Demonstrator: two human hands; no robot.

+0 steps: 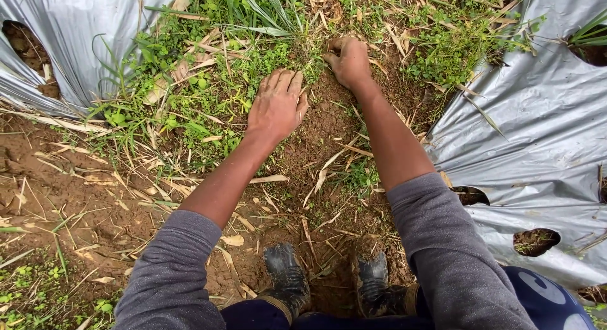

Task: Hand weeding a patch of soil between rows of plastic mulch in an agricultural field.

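Your left hand [276, 105] lies flat, fingers spread wide, grip holding nothing, pressed on the low green weeds [190, 102] that spread out toward its 9 o'clock. Your right hand [349, 61] is curled narrow at 1 o'clock from the left, fingers dug into bare soil [322, 124]; can't tell what's in that grip. Silver plastic mulch [544, 134] flanks both sides.

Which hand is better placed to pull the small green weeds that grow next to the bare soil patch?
Probably the left hand: it lies flat at the edge of the green weeds, fingers touching them. The right hand is curled on soil and dry stalks, farther from that patch.
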